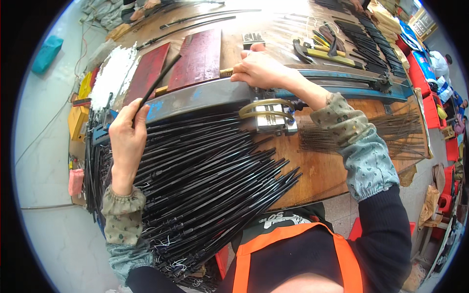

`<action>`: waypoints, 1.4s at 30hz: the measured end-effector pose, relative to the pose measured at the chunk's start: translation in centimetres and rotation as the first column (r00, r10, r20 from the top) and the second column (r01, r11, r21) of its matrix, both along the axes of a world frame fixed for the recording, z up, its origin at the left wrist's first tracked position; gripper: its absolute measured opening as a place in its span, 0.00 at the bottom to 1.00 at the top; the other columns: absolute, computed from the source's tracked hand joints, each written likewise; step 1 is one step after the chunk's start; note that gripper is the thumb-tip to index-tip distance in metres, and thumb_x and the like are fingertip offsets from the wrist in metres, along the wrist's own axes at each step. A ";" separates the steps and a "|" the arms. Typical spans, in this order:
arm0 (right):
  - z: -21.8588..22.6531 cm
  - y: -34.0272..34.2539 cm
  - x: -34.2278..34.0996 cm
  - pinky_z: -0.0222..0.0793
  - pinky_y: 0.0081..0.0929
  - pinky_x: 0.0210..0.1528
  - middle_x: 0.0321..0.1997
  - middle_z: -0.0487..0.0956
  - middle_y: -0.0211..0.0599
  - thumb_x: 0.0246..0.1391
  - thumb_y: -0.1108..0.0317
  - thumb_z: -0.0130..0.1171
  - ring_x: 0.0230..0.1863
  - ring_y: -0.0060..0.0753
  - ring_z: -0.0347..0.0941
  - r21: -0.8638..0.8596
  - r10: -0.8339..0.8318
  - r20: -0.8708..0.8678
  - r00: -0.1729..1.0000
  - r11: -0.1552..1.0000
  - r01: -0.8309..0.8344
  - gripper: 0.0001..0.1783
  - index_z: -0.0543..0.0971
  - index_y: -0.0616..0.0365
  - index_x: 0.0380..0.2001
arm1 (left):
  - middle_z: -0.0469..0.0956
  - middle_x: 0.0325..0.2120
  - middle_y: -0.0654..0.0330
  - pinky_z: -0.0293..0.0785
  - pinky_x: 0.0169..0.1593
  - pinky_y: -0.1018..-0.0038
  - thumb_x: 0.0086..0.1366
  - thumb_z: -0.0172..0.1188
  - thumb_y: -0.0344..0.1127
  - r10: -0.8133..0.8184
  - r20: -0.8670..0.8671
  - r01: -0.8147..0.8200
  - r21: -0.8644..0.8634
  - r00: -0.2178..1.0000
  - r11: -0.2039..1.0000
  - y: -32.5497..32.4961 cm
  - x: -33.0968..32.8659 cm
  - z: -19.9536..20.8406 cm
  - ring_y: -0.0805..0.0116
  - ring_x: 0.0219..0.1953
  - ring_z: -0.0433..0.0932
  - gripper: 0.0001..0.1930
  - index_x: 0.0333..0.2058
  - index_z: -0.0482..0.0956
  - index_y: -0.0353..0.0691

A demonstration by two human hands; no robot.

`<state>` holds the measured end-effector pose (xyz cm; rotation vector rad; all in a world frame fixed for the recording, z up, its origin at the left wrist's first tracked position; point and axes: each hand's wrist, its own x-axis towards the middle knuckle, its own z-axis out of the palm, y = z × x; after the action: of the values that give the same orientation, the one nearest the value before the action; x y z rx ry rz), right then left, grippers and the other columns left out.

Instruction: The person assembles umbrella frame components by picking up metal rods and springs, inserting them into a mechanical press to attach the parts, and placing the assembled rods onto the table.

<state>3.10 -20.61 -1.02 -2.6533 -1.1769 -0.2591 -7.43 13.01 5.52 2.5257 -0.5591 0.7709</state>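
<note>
My left hand (128,132) is closed around the lower end of a slim black rod (163,75), which slants up and away to the right over the red boards. Beyond the blue metal rail (200,100), my right hand (264,68) has its fingers curled at the rail's far edge, beside a short brass-coloured spring-like piece (225,73). Whatever its fingertips grip, if anything, is hidden. Below that wrist sits a metal block fitting (276,122) with yellowish tubes looping from it. A thick heap of black rods (210,180) spreads between my left arm and the fitting.
Two red boards (198,58) lie behind the rail, with a white pile (115,73) to their left. Pliers and cutters (325,53) rest at the back right, near more black strips (366,46). Thin brown wires (371,134) cover the right side. Red bins (430,112) stand beyond.
</note>
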 end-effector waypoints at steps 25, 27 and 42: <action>-6.8 -33.1 -6.7 0.66 0.34 0.47 0.34 0.77 0.39 0.62 0.66 0.59 0.41 0.41 0.72 0.363 -0.519 0.401 0.755 0.847 0.389 0.09 0.78 0.62 0.36 | 0.76 0.28 0.53 0.75 0.37 0.61 0.62 0.63 0.39 -0.335 -0.108 0.343 0.070 0.936 0.937 -14.0 9.2 -9.0 0.51 0.33 0.78 0.10 0.33 0.81 0.38; -6.8 -33.1 -6.8 0.66 0.34 0.48 0.35 0.77 0.39 0.62 0.66 0.59 0.42 0.41 0.72 0.356 -0.521 0.404 0.752 0.847 0.395 0.09 0.78 0.62 0.36 | 0.75 0.28 0.54 0.74 0.37 0.60 0.58 0.67 0.36 -0.363 -0.059 0.360 -0.057 0.930 0.931 -14.4 9.1 -9.3 0.51 0.32 0.77 0.07 0.29 0.81 0.38; -4.3 -18.5 -15.6 0.58 0.34 0.52 0.42 0.83 0.31 0.53 0.70 0.65 0.50 0.37 0.74 0.321 -0.445 0.274 0.853 0.878 0.355 0.16 0.82 0.55 0.47 | 0.81 0.28 0.50 0.75 0.35 0.53 0.69 0.53 0.44 -0.124 -0.272 0.197 0.260 0.954 0.945 -16.4 9.2 -7.6 0.44 0.34 0.81 0.12 0.33 0.76 0.43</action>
<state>-12.54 -39.12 -5.30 -2.6513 -0.5810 -0.9139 1.82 -3.35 -2.12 2.7370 -0.8267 0.3182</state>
